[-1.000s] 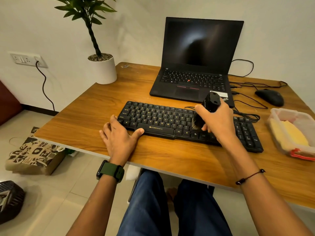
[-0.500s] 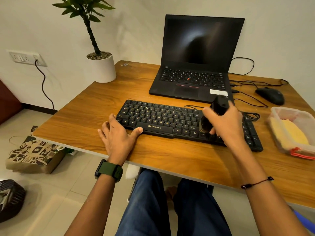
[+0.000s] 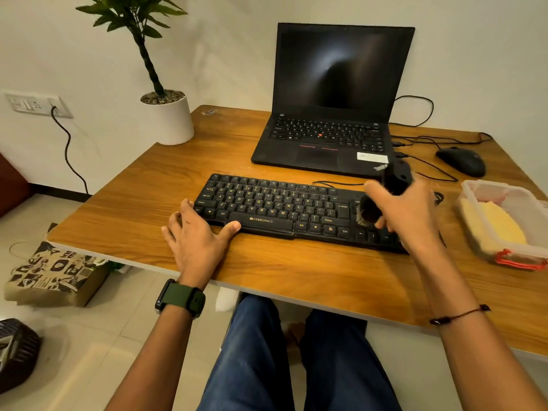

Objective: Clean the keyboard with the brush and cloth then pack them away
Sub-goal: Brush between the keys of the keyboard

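We've got our right hand (image 3: 410, 215) wrapped around the black brush (image 3: 385, 194), handle tilted up and away, bristles down on the keys at the right end of the Zebronics keyboard (image 3: 278, 210). Our left hand (image 3: 197, 237) lies flat on the wooden desk (image 3: 142, 203), fingers straight, thumb against the keyboard's front edge, holding nothing. The yellow cloth (image 3: 495, 225) sits in the clear plastic container (image 3: 522, 200) off to the right. The laptop (image 3: 335, 108) behind says ThinkPad.
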